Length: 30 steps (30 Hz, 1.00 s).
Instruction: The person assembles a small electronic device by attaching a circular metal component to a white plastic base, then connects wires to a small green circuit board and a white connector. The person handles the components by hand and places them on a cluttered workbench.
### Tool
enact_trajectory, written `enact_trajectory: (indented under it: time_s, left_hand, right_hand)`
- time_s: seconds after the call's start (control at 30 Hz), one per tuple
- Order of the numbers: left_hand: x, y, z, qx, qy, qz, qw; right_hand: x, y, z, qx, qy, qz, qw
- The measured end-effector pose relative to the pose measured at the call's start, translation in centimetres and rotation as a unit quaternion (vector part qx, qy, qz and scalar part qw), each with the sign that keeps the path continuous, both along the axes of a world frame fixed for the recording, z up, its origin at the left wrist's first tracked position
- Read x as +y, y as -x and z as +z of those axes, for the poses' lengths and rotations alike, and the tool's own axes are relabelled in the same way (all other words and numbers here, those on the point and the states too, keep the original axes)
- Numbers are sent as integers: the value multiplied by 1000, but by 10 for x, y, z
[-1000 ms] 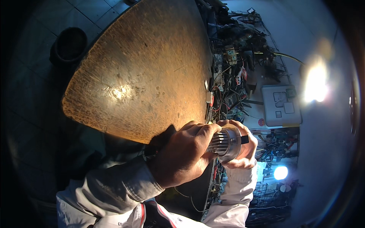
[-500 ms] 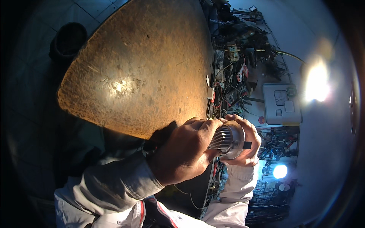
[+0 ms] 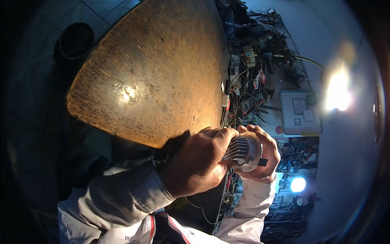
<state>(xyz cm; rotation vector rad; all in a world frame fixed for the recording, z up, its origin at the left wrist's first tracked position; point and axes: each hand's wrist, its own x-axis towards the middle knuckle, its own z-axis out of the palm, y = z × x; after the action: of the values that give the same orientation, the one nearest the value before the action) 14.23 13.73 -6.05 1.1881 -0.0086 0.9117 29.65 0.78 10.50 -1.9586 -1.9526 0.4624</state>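
Observation:
Between my hands is a silver LED downlight with a ribbed metal heat sink, a round rim and a dark tab sticking out at its right. My left hand grips the finned end, thumb and fingers closed against it. Around the rim from the far and right side wraps my right hand. The light is tilted, held in the air at the near right edge of the wooden table. Part of it is covered by my fingers.
A dense heap of wires and electronic parts lies along the table's right side. Beyond it are a pale flat case and two glowing lamps. A dark round bucket stands on the tiled floor at far left.
The downlight has turned slightly in my hands, its rim and dark tab tipping a little toward me. My right fingers have shifted slightly around it; both hands keep their grip.

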Motion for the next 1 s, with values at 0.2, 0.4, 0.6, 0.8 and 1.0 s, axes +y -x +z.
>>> enact_trajectory:
  time_s: [0.2, 0.4, 0.6, 0.8, 1.0]
  left_hand:
    - [-1, -1, -2, -43, 29, 10, 999]
    - [-1, -2, -2, -41, 12, 28, 999]
    - [-2, -2, -2, -19, -7, 44, 999]
    - [-2, -5, -3, -31, 2, 31, 999]
    - [1, -2, 0, -20, 10, 12, 1000]
  right_hand:
    - [7, 0, 6, 20, 18, 8, 1000]
    - [9, 0, 12, 79, 50, -11, 996]
    - [14, -1, 15, 145, 90, -45, 984]
    - [13, -10, -5, 142, 7, 17, 990]
    - [5, -9, -4, 3, -19, 40, 999]
